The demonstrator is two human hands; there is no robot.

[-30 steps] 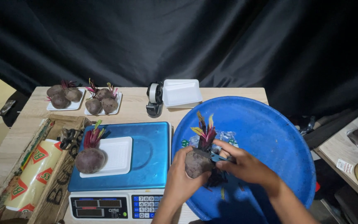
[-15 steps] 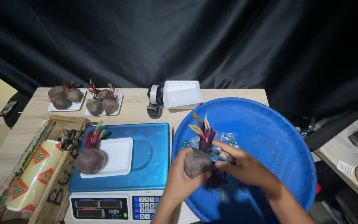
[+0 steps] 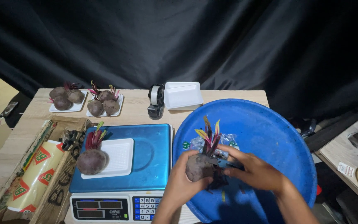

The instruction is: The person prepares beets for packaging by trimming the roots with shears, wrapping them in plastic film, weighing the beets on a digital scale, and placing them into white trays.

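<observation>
Head view: left hand [image 3: 183, 182] is cupped round a beetroot [image 3: 199, 166], fingers wrapped and clamped on its left/lower side, wrist coming up from bottom edge. Right hand [image 3: 257, 171] is reached in from lower right, fingers closed together on a small dark tool [image 3: 228, 164] laid against the beet's right side; looks like a blade, can't be confirmed. Beet is held over the left part of the blue tub [image 3: 270, 132], just above its inner surface.

Surroundings: blue scale [image 3: 154, 153] sits just left of the tub, touching or near its rim. White tray [image 3: 121, 155] is on the scale platform w/ a second beetroot [image 3: 91, 161] at its left edge. Cardboard box [image 3: 59, 182] w/ wrap roll [image 3: 38, 174] is at far left. At table rear: two trays of beets [image 3: 85, 101], tape dispenser [image 3: 156, 99], stack of empty trays [image 3: 182, 95]. Clear plastic bag [image 3: 224, 141] lies in the tub behind the held beet, partly hidden by it.

Held beet: round, dull purple-brown skin, short cut stalks up top in red, yellow, green. Dark scraps are seen under it.
</observation>
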